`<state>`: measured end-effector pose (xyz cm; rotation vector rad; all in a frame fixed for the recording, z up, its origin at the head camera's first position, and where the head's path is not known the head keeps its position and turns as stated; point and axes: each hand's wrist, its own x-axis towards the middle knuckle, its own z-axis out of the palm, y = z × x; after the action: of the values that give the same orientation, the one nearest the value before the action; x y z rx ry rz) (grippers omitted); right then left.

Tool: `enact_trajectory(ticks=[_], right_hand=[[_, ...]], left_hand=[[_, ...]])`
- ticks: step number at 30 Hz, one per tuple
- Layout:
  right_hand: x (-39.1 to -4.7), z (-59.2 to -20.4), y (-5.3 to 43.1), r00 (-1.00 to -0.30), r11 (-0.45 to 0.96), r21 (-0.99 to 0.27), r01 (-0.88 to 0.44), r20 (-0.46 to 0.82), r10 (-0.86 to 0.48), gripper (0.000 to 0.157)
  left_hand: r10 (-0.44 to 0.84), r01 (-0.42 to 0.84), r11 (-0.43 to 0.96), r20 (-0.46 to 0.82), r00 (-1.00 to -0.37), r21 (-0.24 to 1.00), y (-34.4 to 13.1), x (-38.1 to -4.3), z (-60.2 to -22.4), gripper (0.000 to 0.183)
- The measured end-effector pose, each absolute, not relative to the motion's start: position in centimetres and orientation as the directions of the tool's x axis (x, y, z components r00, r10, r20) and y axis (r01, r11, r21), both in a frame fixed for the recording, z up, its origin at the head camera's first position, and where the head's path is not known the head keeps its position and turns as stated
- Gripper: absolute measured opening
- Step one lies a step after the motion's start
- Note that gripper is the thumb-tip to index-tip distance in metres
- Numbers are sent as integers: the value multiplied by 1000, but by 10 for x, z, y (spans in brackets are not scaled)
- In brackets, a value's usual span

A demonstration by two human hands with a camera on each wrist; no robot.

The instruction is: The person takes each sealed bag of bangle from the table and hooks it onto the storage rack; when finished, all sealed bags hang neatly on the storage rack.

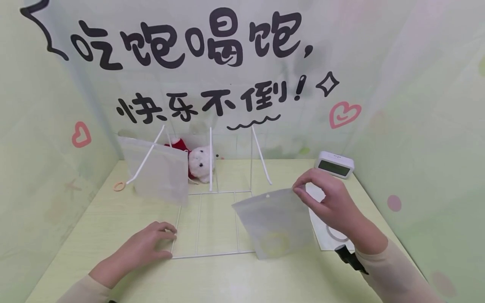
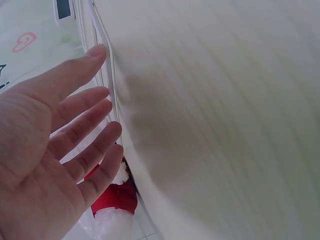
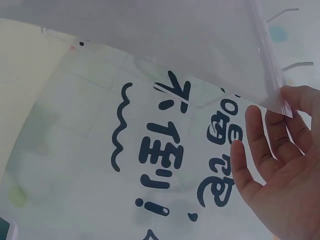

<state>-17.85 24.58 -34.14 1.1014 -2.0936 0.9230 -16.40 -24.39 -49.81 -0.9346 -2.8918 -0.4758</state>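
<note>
My right hand [image 1: 331, 204] pinches the top right corner of a frosted translucent pouch [image 1: 280, 219] between thumb and fingertips. The pouch hangs tilted, with a small hole in its top edge and a faint yellow ring [image 1: 275, 243] showing through. In the right wrist view the pouch [image 3: 175, 35] spreads across the top. My left hand [image 1: 142, 246] rests at the left front corner of a white wire rack [image 1: 211, 160], fingertips at its base wire and fingers loosely bent. A second frosted pouch [image 1: 161, 172] hangs from the rack's left hook; the middle and right hooks hold nothing.
Behind the rack lies a white plush toy [image 1: 201, 162] in red. An orange ring [image 1: 119, 186] is on the table at left. A white digital clock [image 1: 335, 164] stands at back right. Partly behind my right hand, a white ring [image 1: 335, 235] lies on a pale sheet or pouch [image 1: 320, 235].
</note>
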Motion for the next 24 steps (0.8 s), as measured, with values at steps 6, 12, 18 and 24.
enact_trajectory(ticks=[6, 12, 18, 24], right_hand=[[-169, -330, 237, -448, 363, -298, -883, 768, -457, 20], [-166, -315, 227, -394, 318, -267, -910, 796, -459, 5], [-163, -299, 217, -336, 296, -216, -930, 825, -453, 17], [-161, -287, 203, -303, 301, -177, -937, 840, -450, 23]], left_hand=[[559, 576, 774, 142, -817, 264, -242, -162, -495, 40], [557, 573, 773, 141, -819, 272, -240, -160, -492, 39], [552, 567, 779, 138, -823, 268, -240, -160, -492, 38], [551, 566, 779, 137, -823, 270, -240, -160, -494, 38]])
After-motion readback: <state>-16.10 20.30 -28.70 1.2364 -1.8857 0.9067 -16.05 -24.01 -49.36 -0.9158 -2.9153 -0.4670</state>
